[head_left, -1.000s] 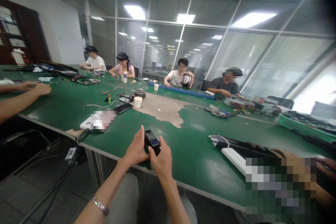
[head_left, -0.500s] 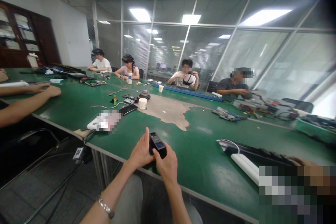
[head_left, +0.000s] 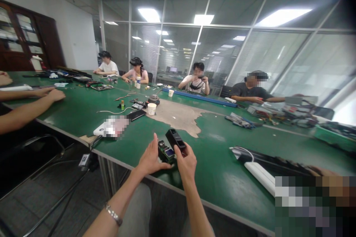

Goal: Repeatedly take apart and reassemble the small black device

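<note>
Black cover [head_left: 174, 138] is clamped in the right hand [head_left: 188, 162] over the table [head_left: 222, 177]; the left hand [head_left: 151, 158] frames the circuit module [head_left: 167, 152] beside it, thumb apart, probably for steadying (firm grip, I cannot tell).

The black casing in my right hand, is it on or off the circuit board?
Off: the right hand holds the black casing beside the circuit board, whose green parts show uncovered.

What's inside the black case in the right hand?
The inside of the black case can't be seen: its outer side and the right hand cover it. Beside the case, you can see a green circuit board with a small screen, next to the left hand.
</note>
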A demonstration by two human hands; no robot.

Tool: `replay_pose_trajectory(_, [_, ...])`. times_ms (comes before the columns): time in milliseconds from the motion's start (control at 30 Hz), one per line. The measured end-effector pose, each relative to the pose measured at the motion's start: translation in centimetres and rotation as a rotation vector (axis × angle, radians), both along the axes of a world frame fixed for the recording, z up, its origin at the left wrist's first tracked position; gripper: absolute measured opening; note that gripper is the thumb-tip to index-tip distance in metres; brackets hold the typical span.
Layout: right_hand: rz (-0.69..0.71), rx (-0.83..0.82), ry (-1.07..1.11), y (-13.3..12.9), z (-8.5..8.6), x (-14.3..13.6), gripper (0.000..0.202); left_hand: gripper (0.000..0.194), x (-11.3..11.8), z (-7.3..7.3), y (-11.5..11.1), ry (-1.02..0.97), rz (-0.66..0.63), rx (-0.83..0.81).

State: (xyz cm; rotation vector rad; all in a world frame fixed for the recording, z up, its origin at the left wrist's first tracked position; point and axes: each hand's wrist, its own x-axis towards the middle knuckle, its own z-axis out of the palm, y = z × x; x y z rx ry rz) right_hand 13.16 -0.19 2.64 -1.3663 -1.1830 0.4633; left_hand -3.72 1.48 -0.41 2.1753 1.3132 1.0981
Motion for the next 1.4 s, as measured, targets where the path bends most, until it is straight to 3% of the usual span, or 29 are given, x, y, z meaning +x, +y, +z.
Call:
replay_pose_trajectory(267, [-0.068,0.042,-0.133,1.0,-1.8,1.7,0.052,0.14,0.2,0.2,-0.2,0.041,0.038,0.006])
replay_pose_trajectory(433, [-0.093,-0.022,-0.389,1.5,-3.3,2.0,0.052,0.138,0.2,0.1,-0.3,0.042,0.035,-0.008])
replay_pose_trajectory(667, [-0.109,-0.043,-0.551,1.6,-4.7,2.0,0.07,0.13,-0.1,-0.4,0.0,-0.054,0.01,-0.008])
replay_pose_trajectory(933, [-0.045,0.058,-0.563,1.5,-4.7,2.0,0.073,0.128,-0.4,-0.6,0.4,-0.066,-0.04,-0.026])
replay_pose_trajectory(1233, [-0.003,0.074,-0.551,0.7,-4.1,1.6,0.049,0.137,-1.3,1.4,1.1,0.038,-0.022,0.016])
replay_pose_trajectory(1400, [-0.037,0.036,-0.562,0.3,-3.8,1.2,0.049,0.132,-1.7,0.6,0.9,0.013,-0.011,0.024])
